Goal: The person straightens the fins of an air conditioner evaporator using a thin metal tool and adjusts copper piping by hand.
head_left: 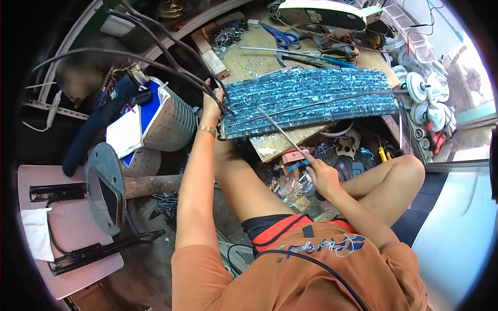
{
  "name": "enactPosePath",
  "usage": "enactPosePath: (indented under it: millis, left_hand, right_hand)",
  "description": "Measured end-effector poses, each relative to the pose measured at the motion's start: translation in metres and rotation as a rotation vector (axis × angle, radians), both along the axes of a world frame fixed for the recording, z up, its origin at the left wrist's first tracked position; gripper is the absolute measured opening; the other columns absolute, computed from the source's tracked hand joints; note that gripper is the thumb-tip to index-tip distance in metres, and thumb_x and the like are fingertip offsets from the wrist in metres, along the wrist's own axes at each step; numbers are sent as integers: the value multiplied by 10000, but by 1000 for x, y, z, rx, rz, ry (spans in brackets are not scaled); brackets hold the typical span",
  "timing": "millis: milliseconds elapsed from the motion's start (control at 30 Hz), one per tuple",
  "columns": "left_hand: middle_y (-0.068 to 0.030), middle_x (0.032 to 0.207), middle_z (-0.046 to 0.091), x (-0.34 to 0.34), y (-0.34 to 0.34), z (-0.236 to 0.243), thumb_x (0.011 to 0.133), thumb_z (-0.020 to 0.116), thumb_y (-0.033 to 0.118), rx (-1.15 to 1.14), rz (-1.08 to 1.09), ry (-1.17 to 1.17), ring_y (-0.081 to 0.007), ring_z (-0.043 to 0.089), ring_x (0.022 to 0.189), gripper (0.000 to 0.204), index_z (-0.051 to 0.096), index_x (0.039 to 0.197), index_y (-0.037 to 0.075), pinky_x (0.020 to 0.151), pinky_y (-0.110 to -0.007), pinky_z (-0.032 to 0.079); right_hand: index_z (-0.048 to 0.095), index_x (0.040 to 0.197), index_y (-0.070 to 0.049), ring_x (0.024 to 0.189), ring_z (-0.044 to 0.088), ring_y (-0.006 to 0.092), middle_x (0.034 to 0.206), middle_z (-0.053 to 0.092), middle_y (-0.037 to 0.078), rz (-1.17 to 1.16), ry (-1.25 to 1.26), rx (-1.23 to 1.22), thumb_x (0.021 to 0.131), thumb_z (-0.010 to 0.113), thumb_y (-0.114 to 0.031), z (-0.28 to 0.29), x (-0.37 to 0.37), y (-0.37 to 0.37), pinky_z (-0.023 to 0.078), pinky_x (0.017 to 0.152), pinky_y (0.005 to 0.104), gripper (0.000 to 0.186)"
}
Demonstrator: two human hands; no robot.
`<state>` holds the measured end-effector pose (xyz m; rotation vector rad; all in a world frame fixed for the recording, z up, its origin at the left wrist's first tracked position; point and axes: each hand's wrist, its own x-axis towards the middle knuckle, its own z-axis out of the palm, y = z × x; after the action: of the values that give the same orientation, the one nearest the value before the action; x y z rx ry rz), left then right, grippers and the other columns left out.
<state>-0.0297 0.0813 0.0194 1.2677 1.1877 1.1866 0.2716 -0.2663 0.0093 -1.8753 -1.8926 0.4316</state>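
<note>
A long panel (pixel 306 96) with a shiny, crinkled bluish surface lies across a wooden bench top. At its left end is my left hand (pixel 211 106), closed on the panel's edge, with a gold-coloured band on the wrist. Dark cables (pixel 179 67) hang across that hand and hide some of its fingers. My right hand (pixel 324 179) is closed round the near end of a thin rod-like tool (pixel 284 133). The tool's far tip meets or hovers over the panel's near half; I cannot tell which. Along the panel runs a long, thin dark rod (pixel 316 101).
Behind the panel lie blue-handled scissors (pixel 282 37) and several hand tools (pixel 324 58). White spools (pixel 416 87) stand at the right. Scraps (pixel 293 186) lie below the bench edge. A perforated metal drum (pixel 174 122) and a pink chair (pixel 78 223) are at the left.
</note>
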Motion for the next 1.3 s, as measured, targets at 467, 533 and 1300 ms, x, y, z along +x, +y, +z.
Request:
enactPosePath:
  millis: [467,533,1300]
  left_hand:
    - [-125,1486,525,-12,-4,5,992,700,65,43,45,51,-189,566,1225,778,288,1652,48,1024,-331,484]
    - [-116,1459,541,-2,-7,5,995,701,71,16,37,93,-181,578,1195,778,284,1651,45,999,-315,495]
    - [-19,1008,519,-6,-18,9,965,681,82,94,123,118,-134,504,848,568,454,1486,72,796,-301,482]
  right_hand:
    - [622,1470,-273,819,745,390,886,771,165,338,-289,-326,1049,597,-288,239,6,64,584,725,539,422]
    - [642,1452,-261,849,751,411,915,779,180,354,-415,-494,1060,582,-299,263,0,84,592,779,554,398]
    - [447,1614,-356,738,721,337,861,654,108,267,-506,-263,773,887,-325,107,-2,18,572,591,468,950]
